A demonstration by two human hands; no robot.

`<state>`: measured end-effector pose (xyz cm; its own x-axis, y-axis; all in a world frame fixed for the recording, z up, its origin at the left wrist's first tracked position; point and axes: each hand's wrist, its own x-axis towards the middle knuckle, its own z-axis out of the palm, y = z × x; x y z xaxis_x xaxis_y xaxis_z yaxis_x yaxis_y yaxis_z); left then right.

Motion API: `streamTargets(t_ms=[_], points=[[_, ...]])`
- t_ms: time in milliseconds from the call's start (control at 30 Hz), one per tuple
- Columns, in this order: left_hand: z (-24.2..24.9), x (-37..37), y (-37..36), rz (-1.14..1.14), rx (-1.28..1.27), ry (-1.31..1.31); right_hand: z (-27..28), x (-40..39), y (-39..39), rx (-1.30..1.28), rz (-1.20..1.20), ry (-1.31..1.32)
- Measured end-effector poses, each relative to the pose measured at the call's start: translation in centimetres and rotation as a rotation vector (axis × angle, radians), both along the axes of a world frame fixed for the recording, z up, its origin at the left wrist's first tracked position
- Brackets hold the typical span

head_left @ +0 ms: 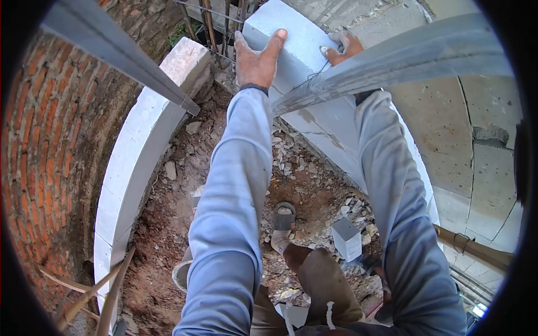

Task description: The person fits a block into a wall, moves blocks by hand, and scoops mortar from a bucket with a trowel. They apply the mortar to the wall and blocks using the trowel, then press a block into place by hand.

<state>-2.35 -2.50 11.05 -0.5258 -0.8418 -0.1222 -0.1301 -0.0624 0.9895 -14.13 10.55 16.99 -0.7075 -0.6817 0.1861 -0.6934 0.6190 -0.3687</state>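
A large white block point(286, 36) lies at the top end of the right-hand white block wall point(325, 126). My left hand point(258, 60) rests on the block's near left side, its thumb and fingers spread apart. On the far right side of the block is my right hand point(343, 49), fingers bent against it; a grey metal bar point(392, 59) crosses in front and hides part of that hand and wrist. A thin wire hangs beside the bar near the block.
A curved low white wall point(137, 134) runs down the left, beside a red brick wall point(42, 145). Another metal bar point(123, 53) slants over it. Rubble point(302, 173) covers the ground, with a small grey block point(346, 239). Wooden poles point(476, 249) and steel rods point(210, 25) stick out.
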Motion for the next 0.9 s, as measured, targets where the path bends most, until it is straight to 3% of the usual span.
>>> streamTargets(t_ms=[167, 267, 333, 400, 467, 600, 667, 733, 833, 900], points=[[0.5, 3.2, 1.6, 0.004, -0.023, -0.238, -0.8, -0.9, 1.0, -0.123, 0.047, -0.099], [-3.9, 9.6, 3.5, -0.021, 0.013, -0.233, 0.4, 0.2, 0.9, -0.103, 0.09, 0.119], [-4.7, 15.4, 5.3, -0.056, 0.124, -0.427, -0.5, -0.5, 1.8, -0.085, 0.077, 0.211], [-8.5, 21.3, 6.6, -0.097, 0.124, -0.637, 0.1, 0.4, 2.8, -0.056, 0.052, 0.3], [-10.8, 26.8, 8.8, -0.017, 0.197, -0.583, 2.2, 5.4, 4.5, -0.479, -0.212, -0.298], [-5.1, 32.7, 11.5, -0.026, 0.153, -0.624, 1.8, 12.5, 9.7, -0.382, -0.134, -0.059], [-0.2, 33.6, 12.5, 0.082, 0.243, -0.692, 3.9, 17.0, 12.1, -0.205, -0.102, -0.223], [1.7, 34.2, 12.7, 0.072, 0.273, -0.73, 4.7, 20.6, 14.5, -0.14, -0.086, -0.436], [4.8, 34.0, 13.5, 0.087, 0.283, -0.736, 6.0, 23.7, 18.1, -0.039, 0.052, -0.505], [6.1, 33.7, 14.6, 0.081, 0.191, -0.699, 8.5, 25.2, 20.2, 0.193, 0.172, -0.589]])
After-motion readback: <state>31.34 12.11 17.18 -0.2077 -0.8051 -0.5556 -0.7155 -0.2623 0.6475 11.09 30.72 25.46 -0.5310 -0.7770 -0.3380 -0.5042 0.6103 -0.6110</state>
